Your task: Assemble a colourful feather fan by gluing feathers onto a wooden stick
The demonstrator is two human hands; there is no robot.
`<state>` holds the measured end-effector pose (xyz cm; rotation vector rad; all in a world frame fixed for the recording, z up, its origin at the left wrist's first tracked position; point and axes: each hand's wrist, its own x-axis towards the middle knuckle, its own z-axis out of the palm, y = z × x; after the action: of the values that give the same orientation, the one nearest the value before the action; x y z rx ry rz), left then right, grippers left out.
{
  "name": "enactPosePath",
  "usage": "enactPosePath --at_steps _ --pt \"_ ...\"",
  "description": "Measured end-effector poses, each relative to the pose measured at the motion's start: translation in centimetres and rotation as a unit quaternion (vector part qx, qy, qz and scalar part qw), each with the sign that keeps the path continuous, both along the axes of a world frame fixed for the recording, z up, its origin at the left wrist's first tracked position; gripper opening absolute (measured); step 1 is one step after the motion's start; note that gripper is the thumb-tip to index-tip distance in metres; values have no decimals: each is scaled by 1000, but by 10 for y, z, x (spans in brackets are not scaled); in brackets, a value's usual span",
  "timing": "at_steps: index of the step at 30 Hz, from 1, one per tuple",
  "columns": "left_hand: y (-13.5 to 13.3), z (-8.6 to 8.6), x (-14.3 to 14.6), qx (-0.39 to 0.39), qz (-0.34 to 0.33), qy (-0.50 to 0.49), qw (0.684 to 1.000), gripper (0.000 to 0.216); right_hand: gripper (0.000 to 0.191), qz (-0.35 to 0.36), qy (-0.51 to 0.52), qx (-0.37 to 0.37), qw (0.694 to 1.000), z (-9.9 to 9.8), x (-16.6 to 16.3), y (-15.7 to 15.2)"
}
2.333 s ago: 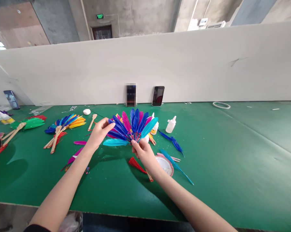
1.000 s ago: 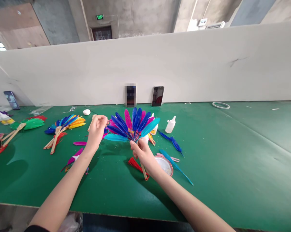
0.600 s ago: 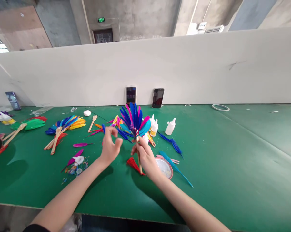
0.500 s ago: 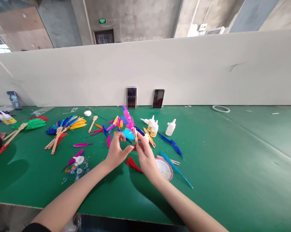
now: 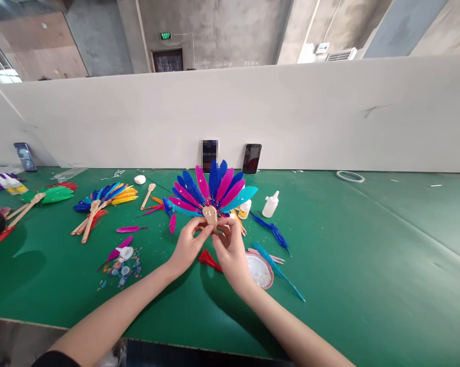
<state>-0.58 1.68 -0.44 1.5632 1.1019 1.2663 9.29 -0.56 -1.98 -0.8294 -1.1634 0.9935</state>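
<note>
A feather fan (image 5: pixel 210 191) of blue, pink and turquoise feathers stands upright above the green table (image 5: pixel 348 239), its wooden paddle head (image 5: pixel 210 215) facing me. My left hand (image 5: pixel 187 245) pinches the fan's base from the left, fingers curled. On the right side of that base my right hand (image 5: pixel 232 250) is closed round the handle. A red tassel (image 5: pixel 209 259) shows below the hands.
Finished fans (image 5: pixel 103 196) and a green fan (image 5: pixel 48 196) lie at left. Glue bottles (image 5: pixel 270 204), a small round dish (image 5: pixel 259 270), loose feathers (image 5: pixel 276 234), beads (image 5: pixel 121 262) and two phones (image 5: pixel 251 158) against the white partition surround the hands. A tape ring (image 5: pixel 350 176) lies far right.
The fan was turned round in my right hand, so its wooden head now faces me. My left hand came off the feathers on the left and closed on the base.
</note>
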Motion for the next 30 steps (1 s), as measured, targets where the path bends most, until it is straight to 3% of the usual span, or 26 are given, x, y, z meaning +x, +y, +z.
enactPosePath --at_steps 5,9,15,21,26,30 --pt "-2 4 1 5 46 -18 999 14 18 28 7 -7 1000 1 -1 0" --pt "-3 5 1 8 84 -32 996 15 17 23 -23 -38 999 1 -1 1" --pt "-1 8 -2 11 110 -41 993 17 22 78 -84 -78 990 -3 -2 3" --pt "1 12 -5 9 110 -36 993 15 10 129 -94 -151 976 -4 -3 2" --pt "5 10 -8 -15 80 -67 994 18 7 144 -63 -164 974 -3 -3 2" --pt "9 10 -11 11 108 -73 991 22 8 144 -61 -168 973 -2 -4 2"
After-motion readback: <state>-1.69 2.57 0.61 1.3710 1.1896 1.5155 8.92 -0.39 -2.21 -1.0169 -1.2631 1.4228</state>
